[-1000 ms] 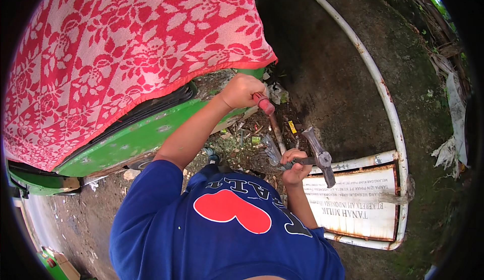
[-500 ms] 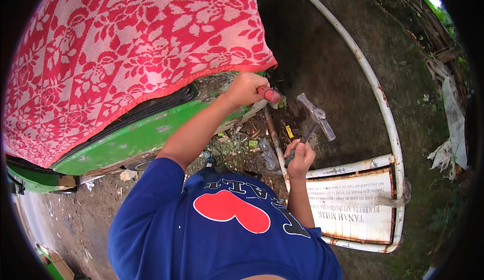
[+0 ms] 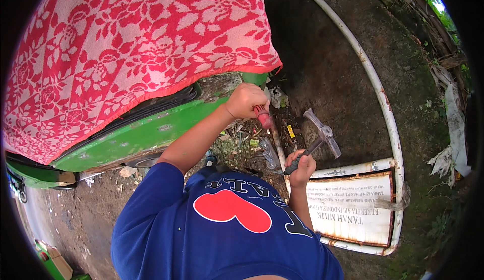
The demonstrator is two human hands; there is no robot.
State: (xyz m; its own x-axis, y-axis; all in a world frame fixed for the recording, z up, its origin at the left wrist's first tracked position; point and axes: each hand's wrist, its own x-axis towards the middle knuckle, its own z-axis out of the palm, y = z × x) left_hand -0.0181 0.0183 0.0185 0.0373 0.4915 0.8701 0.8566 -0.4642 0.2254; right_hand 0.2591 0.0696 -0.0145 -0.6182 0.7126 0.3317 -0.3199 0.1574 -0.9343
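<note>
Hammer (image 3: 327,132) clamped in right grip (image 3: 302,169), well apart from red handle (image 3: 263,117) clamped in left grip (image 3: 246,100). Square strikes, left grip clear of handle's end, look safest.

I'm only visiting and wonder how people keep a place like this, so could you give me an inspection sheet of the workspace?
Surface: green panel, scuffed, partly under a red-and-pink floral cloth.
Job's things: hammer, head pointing away from the person; red handle, its other end hidden.
Clutter: litter on the ground, including a yellow packet and crumpled clear plastic.
Left grip: closed around the red handle.
Right grip: closed around the hammer's handle.
Cables: nothing seen.
Surroundings: rust-spotted white tube frame with a white sign.
</note>
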